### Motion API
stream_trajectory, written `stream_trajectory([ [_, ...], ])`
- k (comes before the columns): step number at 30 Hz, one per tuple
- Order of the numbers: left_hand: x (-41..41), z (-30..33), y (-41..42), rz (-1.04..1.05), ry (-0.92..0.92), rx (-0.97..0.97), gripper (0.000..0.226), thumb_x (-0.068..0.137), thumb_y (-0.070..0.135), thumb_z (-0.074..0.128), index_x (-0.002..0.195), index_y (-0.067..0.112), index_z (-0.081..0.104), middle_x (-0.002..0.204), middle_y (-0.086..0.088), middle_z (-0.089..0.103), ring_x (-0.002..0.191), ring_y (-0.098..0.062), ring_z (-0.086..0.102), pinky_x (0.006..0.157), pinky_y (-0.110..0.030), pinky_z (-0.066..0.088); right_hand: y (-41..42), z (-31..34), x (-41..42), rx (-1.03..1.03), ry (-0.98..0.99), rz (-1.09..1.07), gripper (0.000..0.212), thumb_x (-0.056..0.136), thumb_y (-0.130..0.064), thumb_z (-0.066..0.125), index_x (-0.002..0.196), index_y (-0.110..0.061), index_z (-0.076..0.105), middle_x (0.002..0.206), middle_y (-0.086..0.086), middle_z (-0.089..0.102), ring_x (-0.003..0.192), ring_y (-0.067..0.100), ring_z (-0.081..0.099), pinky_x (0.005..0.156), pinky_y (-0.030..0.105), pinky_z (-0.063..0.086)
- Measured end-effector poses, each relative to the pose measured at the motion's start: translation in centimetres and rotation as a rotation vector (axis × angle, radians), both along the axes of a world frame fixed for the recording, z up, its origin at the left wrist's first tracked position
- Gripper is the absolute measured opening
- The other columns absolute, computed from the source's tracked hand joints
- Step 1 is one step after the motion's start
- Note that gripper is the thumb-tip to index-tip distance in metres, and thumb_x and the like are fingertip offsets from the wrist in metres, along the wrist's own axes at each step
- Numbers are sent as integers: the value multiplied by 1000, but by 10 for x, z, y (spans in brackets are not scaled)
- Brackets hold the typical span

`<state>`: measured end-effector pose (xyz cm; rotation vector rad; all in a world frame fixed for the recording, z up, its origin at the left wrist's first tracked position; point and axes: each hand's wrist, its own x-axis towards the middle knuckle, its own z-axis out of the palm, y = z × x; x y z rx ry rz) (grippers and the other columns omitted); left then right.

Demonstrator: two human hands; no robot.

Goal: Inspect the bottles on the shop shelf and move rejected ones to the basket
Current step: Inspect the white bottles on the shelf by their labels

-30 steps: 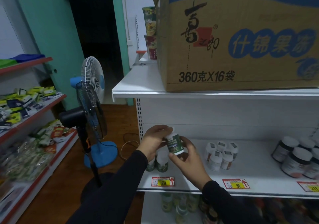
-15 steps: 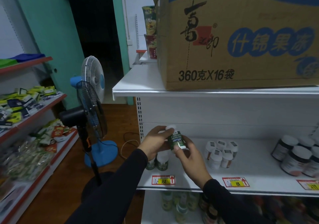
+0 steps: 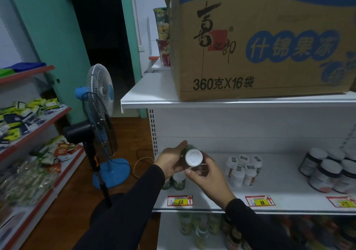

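Between both hands, just above the white shelf [image 3: 269,197] front, sits a green bottle [image 3: 189,153], tipped so its white cap [image 3: 193,156] faces the camera. Left hand [image 3: 171,162] wraps the body w/ curled fingers; right hand [image 3: 207,174] pinches near the cap, thumb below it. Under the hands, 2 more green bottles [image 3: 178,181] stand on the shelf. Rt of those: cluster of white-capped bottles [image 3: 243,170], then dark jars [image 3: 325,172]. Cardboard box [image 3: 260,37] on the shelf above; standing fan [image 3: 100,99] to the left.

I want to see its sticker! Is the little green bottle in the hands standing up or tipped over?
Tipped over. The small green bottle with the white cap points its round cap at the camera, held between the left hand and right hand.
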<state>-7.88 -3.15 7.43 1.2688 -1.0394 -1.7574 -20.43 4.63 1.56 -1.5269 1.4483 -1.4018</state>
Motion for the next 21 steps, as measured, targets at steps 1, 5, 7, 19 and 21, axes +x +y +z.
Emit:
stream_trajectory([
  [1, 1, 0, 0, -16, -5, -16, 33, 92, 37, 65, 101, 5, 65, 81, -12, 76, 72, -25, 73, 59, -32, 59, 0, 0, -1, 7, -5, 7, 53, 81, -34, 79, 126, -42, 50, 120, -7, 62, 100, 1, 62, 83, 19, 53],
  [5, 5, 0, 2, -133, 16, -164, 32, 89, 23, 70, 115, 6, 62, 104, -14, 73, 91, -27, 73, 78, -35, 60, 1, -3, -4, 47, -54, 44, 57, 84, -40, 74, 134, -37, 47, 122, -13, 63, 109, 1, 62, 98, 31, 53],
  [7, 8, 0, 4, -192, 19, -280, 27, 86, 9, 71, 113, 8, 65, 106, -11, 73, 96, -24, 71, 83, -32, 59, 1, -5, -7, 49, -51, 45, 55, 87, -34, 72, 136, -36, 46, 124, -16, 62, 113, -1, 60, 103, 32, 50],
  [19, 13, -5, 10, -375, -180, -637, 46, 70, -2, 80, 108, 17, 64, 105, 3, 71, 102, -13, 66, 89, -23, 53, -5, -6, -14, 9, 24, -21, 47, 87, -19, 74, 120, -44, 52, 115, -29, 62, 110, -8, 58, 89, 9, 46],
  [21, 13, -5, 10, -379, -183, -635, 45, 70, -3, 79, 108, 18, 64, 106, 3, 71, 103, -13, 65, 90, -22, 52, -5, -5, -15, 11, 36, -27, 45, 87, -20, 74, 119, -44, 52, 117, -25, 63, 109, -8, 59, 87, 9, 46],
])
